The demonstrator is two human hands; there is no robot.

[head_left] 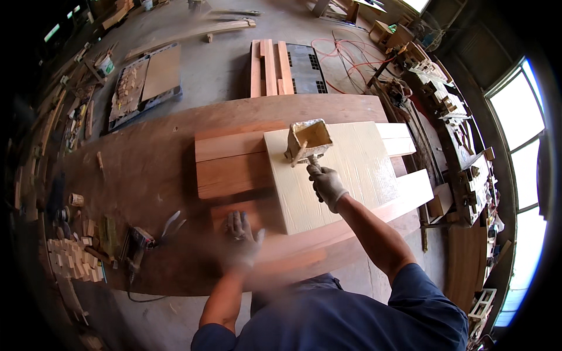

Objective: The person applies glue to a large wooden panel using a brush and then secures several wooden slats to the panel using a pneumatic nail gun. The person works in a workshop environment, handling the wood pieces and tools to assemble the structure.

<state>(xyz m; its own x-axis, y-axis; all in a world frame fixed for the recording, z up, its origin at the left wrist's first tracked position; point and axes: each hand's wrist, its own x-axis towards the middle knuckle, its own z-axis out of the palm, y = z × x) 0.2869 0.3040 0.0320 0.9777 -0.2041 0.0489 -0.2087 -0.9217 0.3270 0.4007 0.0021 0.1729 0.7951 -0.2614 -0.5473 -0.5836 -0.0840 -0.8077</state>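
Note:
My right hand [328, 186], in a whitish work glove, is closed around the handle of a square, glue-crusted pot [312, 136]. A short stick [300, 153] leans at the pot's near side. Beneath lies a pale panel [304, 199] with a shiny wet-looking streaked surface, on top of reddish wooden boards [231, 172]. My left hand [243, 237], gloved too, rests with its fingers spread on a board beside the panel's near left corner; haze blurs it a little. A long board [351, 225] runs along the panel's near edge.
Everything rests on a broad brown worktable [134, 169]. To the left are a corded power tool [140, 240] and a pile of small wood blocks [73, 257]. Beyond the table stand stacked planks [269, 67]; a red hose [351, 55] coils on the floor. Cluttered shelving [451, 111] lines the right.

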